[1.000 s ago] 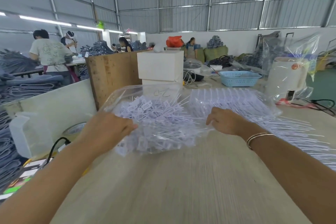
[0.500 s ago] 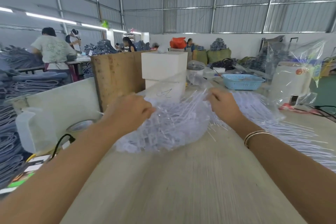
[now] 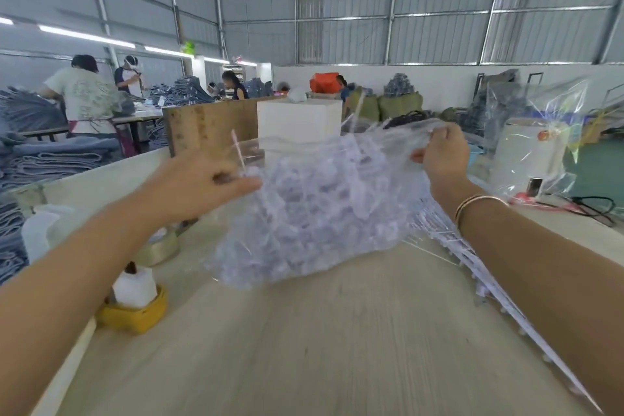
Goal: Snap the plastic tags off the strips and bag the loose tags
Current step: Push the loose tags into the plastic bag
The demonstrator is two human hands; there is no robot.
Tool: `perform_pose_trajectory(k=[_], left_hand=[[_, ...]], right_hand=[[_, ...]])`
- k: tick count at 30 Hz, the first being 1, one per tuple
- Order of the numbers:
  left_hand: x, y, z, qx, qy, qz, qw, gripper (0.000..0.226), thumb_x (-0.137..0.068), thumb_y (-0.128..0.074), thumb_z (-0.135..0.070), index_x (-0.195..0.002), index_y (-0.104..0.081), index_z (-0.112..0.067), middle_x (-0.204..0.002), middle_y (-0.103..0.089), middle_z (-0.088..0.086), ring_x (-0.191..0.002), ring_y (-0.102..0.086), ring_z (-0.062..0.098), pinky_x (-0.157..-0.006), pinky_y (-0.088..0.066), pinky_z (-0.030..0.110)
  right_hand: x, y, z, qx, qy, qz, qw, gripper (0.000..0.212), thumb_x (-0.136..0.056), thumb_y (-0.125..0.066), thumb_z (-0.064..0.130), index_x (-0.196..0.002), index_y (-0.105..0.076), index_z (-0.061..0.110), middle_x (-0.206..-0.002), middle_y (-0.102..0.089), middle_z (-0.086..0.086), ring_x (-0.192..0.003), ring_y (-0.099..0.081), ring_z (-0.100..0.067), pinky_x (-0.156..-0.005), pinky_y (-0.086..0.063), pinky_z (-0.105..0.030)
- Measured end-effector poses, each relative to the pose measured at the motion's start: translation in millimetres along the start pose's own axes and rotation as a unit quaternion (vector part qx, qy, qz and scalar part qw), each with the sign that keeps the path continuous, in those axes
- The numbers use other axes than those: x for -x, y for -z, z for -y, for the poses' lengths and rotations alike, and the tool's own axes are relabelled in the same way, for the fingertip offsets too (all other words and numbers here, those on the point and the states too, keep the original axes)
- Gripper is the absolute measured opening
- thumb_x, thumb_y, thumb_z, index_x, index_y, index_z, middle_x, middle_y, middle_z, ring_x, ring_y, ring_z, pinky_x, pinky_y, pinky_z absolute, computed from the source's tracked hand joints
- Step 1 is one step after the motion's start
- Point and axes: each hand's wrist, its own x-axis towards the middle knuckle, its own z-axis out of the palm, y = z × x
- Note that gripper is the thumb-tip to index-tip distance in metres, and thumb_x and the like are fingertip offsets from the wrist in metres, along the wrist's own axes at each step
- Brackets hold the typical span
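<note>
A clear plastic bag point(image 3: 314, 213) full of loose white plastic tags is lifted at its top, with its bottom still on the pale table point(image 3: 337, 348). My left hand point(image 3: 199, 186) grips the bag's left upper edge. My right hand point(image 3: 442, 155) pinches the right upper edge, higher up. A few tag stems poke out of the bag's mouth. More white tag strips point(image 3: 479, 263) lie fanned on the table under my right forearm. The frame is motion-blurred.
A tape roll point(image 3: 158, 246) and a yellow holder with a white roll point(image 3: 135, 300) sit at the table's left edge. A white box point(image 3: 297, 121) and wooden board point(image 3: 206, 125) stand behind the bag. A wrapped white appliance point(image 3: 530, 152) stands right. People work at far tables.
Both hands have raised the bag's mouth from the table, the right hand higher and further right. The tags have slid down into the bag's bottom.
</note>
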Motion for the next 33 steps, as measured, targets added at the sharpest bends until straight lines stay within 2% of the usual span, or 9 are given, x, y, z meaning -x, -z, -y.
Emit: perform_pose_trajectory(k=[3, 6, 12, 16, 22, 25, 27, 30, 33], left_hand=[[17, 0, 20, 0.127, 0.04, 0.157, 0.979, 0.038, -0.076, -0.049, -0.06, -0.067, -0.068, -0.028, -0.071, -0.065, -0.008, -0.072, -0.059, 0.006, -0.073, -0.044, 0.032], [23, -5, 9, 0.248, 0.036, 0.156, 0.956, 0.029, -0.082, -0.048, -0.052, -0.074, -0.067, -0.032, -0.079, -0.071, -0.011, -0.076, -0.063, 0.0, -0.074, -0.045, 0.028], [50, -49, -35, 0.114, -0.15, 0.234, 0.954, 0.054, -0.072, -0.052, -0.075, -0.105, -0.062, -0.032, -0.108, -0.057, -0.022, -0.102, -0.049, -0.005, -0.09, -0.038, 0.023], [49, -60, -33, 0.044, -0.198, 0.1, 0.974, 0.04, -0.086, -0.054, -0.051, -0.105, -0.067, -0.02, -0.109, -0.056, -0.002, -0.098, -0.052, 0.016, -0.086, -0.044, 0.038], [2, -34, -43, 0.184, 0.019, -0.125, 0.975, 0.019, -0.098, -0.041, -0.02, -0.084, -0.054, -0.02, -0.065, -0.06, -0.006, -0.049, -0.053, 0.007, -0.049, -0.037, 0.013], [-24, -24, -47, 0.338, 0.118, -0.235, 0.904, 0.019, -0.099, -0.041, -0.011, -0.088, -0.054, -0.016, -0.069, -0.061, -0.008, -0.051, -0.063, 0.003, -0.054, -0.053, 0.021], [-31, -23, -44, 0.333, 0.142, -0.26, 0.895, 0.02, -0.098, -0.04, -0.009, -0.088, -0.055, -0.018, -0.081, -0.065, -0.003, -0.068, -0.068, 0.009, -0.069, -0.058, 0.037], [-35, -21, -30, 0.413, 0.184, -0.359, 0.816, 0.023, -0.099, -0.04, -0.019, -0.081, -0.053, -0.027, -0.084, -0.067, -0.006, -0.079, -0.067, 0.006, -0.072, -0.057, 0.023], [-39, -24, -14, 0.456, 0.236, -0.374, 0.772, 0.023, -0.102, -0.038, -0.024, -0.082, -0.049, -0.028, -0.102, -0.066, 0.008, -0.092, -0.068, 0.013, -0.075, -0.054, 0.018]], right_hand=[[-3, 12, -12, 0.072, 0.016, 0.006, 0.997, 0.033, -0.098, -0.026, 0.01, -0.07, -0.041, 0.017, -0.069, -0.045, -0.001, -0.057, -0.044, -0.017, -0.044, -0.036, -0.017], [-3, 15, -24, 0.115, 0.005, 0.019, 0.993, 0.028, -0.098, -0.028, 0.011, -0.092, -0.054, 0.003, -0.088, -0.051, -0.013, -0.082, -0.047, -0.026, -0.07, -0.038, -0.036], [2, 10, -23, 0.148, -0.004, -0.011, 0.989, 0.036, -0.101, -0.026, 0.011, -0.111, -0.052, -0.011, -0.114, -0.056, -0.03, -0.102, -0.052, -0.035, -0.089, -0.037, -0.041], [6, 12, -23, 0.161, -0.005, 0.011, 0.987, 0.035, -0.101, -0.029, 0.014, -0.114, -0.051, -0.01, -0.118, -0.055, -0.029, -0.109, -0.052, -0.038, -0.09, -0.039, -0.041], [12, 14, -12, 0.159, -0.026, 0.069, 0.985, 0.03, -0.101, -0.027, 0.013, -0.102, -0.055, 0.002, -0.108, -0.058, -0.023, -0.103, -0.053, -0.034, -0.072, -0.036, -0.032], [1, 15, 11, 0.004, -0.066, 0.067, 0.996, 0.028, -0.098, -0.034, 0.013, -0.072, -0.043, 0.02, -0.075, -0.049, 0.0, -0.076, -0.05, -0.022, -0.057, -0.045, -0.023], [-1, 13, 24, -0.104, -0.094, 0.057, 0.988, 0.027, -0.097, -0.036, 0.012, -0.073, -0.043, 0.022, -0.076, -0.047, 0.003, -0.069, -0.051, -0.016, -0.072, -0.052, -0.027], [-3, 16, 28, -0.228, -0.168, 0.05, 0.958, 0.028, -0.095, -0.032, 0.0, -0.073, -0.044, 0.012, -0.07, -0.053, -0.006, -0.066, -0.058, -0.019, -0.089, -0.053, -0.038], [-1, 21, 32, -0.254, -0.201, 0.054, 0.944, 0.028, -0.092, -0.028, -0.004, -0.069, -0.04, 0.008, -0.066, -0.056, -0.011, -0.058, -0.065, -0.023, -0.077, -0.058, -0.038]])
